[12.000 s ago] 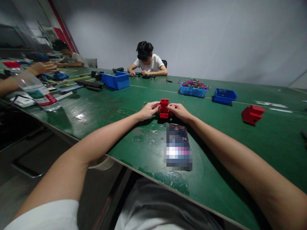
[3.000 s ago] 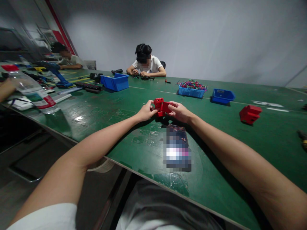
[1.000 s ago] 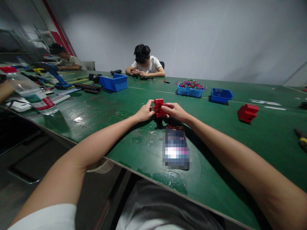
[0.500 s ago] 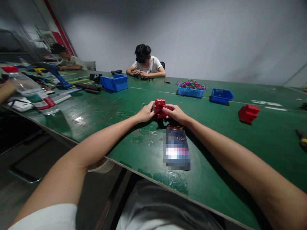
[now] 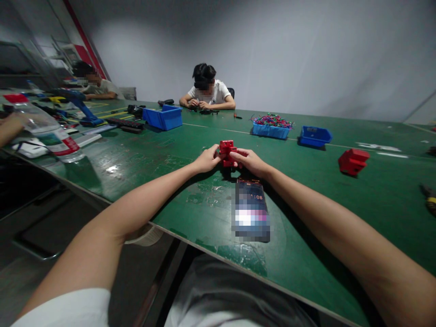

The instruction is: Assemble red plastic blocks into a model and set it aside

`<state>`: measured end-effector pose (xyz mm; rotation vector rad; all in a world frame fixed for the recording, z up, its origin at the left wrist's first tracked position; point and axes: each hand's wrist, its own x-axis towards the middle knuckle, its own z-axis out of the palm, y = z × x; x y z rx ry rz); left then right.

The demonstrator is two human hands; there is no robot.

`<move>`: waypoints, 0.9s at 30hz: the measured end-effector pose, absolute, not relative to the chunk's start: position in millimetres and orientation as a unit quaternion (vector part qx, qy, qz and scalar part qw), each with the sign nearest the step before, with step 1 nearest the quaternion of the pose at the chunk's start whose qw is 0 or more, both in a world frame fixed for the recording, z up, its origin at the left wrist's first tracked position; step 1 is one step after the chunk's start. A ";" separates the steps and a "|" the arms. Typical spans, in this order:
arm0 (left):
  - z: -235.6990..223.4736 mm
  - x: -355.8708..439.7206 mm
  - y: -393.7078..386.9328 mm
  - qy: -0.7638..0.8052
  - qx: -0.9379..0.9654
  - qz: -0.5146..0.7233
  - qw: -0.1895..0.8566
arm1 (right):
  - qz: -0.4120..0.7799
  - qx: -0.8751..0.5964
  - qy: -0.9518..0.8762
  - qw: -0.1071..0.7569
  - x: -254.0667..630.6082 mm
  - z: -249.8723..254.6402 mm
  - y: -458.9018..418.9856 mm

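Observation:
A small red plastic block assembly (image 5: 227, 150) is held above the green table (image 5: 163, 150) between both of my hands. My left hand (image 5: 206, 160) grips its left side with closed fingers. On its right side my right hand (image 5: 250, 161) pinches it, fingers curled over its lower part. A phone (image 5: 250, 209) lies flat on the table just in front of my hands. Another red block piece (image 5: 353, 161) sits on the table to the right, apart from my hands.
A blue tray of coloured small parts (image 5: 271, 125) and two blue bins (image 5: 315, 136) (image 5: 163, 117) stand further back. A water bottle (image 5: 44, 128) lies at the left. Two people (image 5: 206, 91) (image 5: 91, 84) work at the far side. A tool (image 5: 429, 199) lies at the right edge.
Over the last seconds the red assembly has been turned in my fingers and lowered slightly. Both hands have stayed closed on it.

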<state>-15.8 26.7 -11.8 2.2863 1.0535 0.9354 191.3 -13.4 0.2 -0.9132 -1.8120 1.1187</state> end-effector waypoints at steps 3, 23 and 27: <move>-11.4 -15.8 26.2 0.385 0.831 0.335 0.220 | 0.442 -0.359 -0.718 0.400 190.7 1.7 -14.9; -10.8 -8.2 23.0 0.408 0.799 0.352 0.268 | 0.398 -0.383 -0.713 0.431 186.2 -5.3 -9.0; -11.5 -6.9 24.2 0.415 0.789 0.350 0.288 | 0.410 -0.385 -0.710 0.423 186.2 -4.7 -7.6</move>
